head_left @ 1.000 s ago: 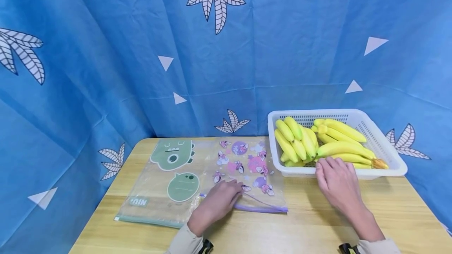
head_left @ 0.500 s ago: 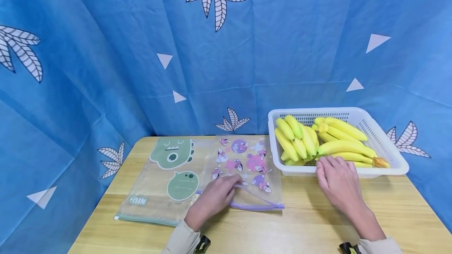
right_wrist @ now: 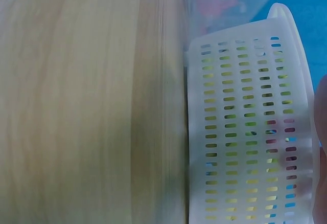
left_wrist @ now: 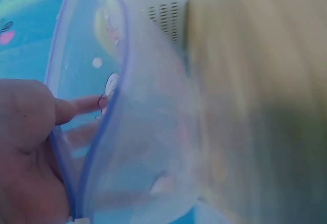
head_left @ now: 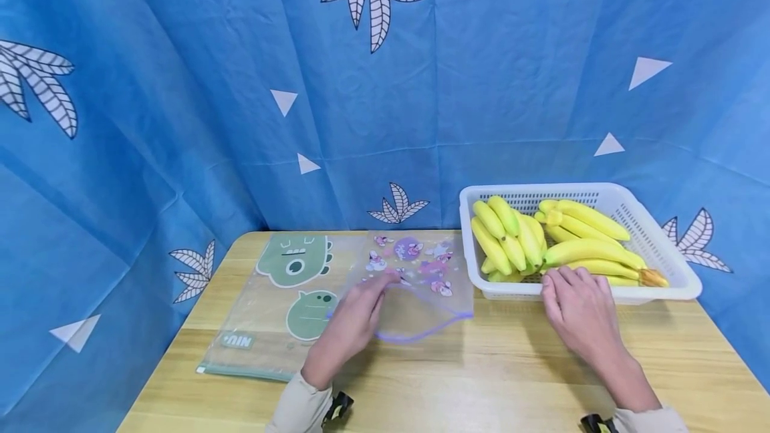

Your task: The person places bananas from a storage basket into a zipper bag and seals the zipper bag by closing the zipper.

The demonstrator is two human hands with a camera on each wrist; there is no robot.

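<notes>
My left hand (head_left: 351, 316) grips the near side of a clear zipper bag (head_left: 442, 286) with pink and purple cartoon prints. Its purple-edged mouth gapes and is lifted toward me. In the left wrist view the thumb lies at the purple zip edge (left_wrist: 121, 78), and the other fingers show through the plastic. On the right, my right hand (head_left: 582, 309) holds the near rim of a white plastic basket (head_left: 676, 279), fingers curled over it. Several bunches of yellow bananas (head_left: 586, 252) lie inside; the right wrist view shows only part of that hand beside the slotted basket wall (right_wrist: 240, 132).
A second clear zipper bag (head_left: 255, 313) with green dinosaur prints lies flat at the left, partly under the first bag. Behind the wooden table (head_left: 505, 379) hangs a blue curtain (head_left: 505, 85) with leaf and triangle prints.
My left hand has moved left and away from me, raising the upper layer of the printed bag so its mouth gapes wider. The right hand stays on the basket rim.
</notes>
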